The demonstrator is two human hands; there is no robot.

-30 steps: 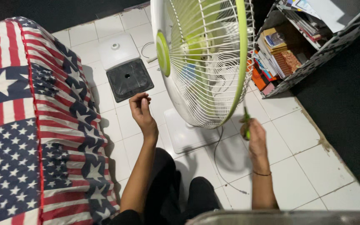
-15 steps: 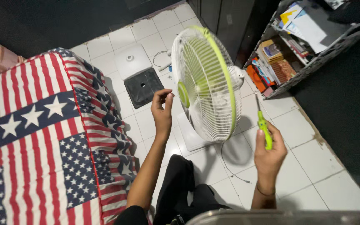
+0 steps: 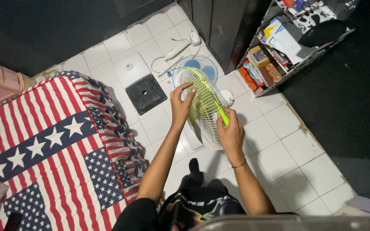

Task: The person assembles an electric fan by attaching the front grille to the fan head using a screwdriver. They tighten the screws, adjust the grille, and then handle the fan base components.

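left hand (image 3: 180, 105) open-fingered, fingertips on front rim of fan (image 3: 202, 109). right hand (image 3: 231, 133) closed around green screwdriver (image 3: 222, 116), tip against the grille's green band. fan upright on tiled floor (image 3: 279, 154), near the bed's (image 3: 43, 145) right edge. black plate (image 3: 145, 93) and white plate (image 3: 128, 69) lying behind, toward the wall. bookshelf (image 3: 279, 47) at far right.

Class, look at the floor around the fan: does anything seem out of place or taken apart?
Yes. A white base cover and a black base plate lie loose on the tiles, apart from the fan. A white pole lies flat by the cupboard. The parts look dismantled.
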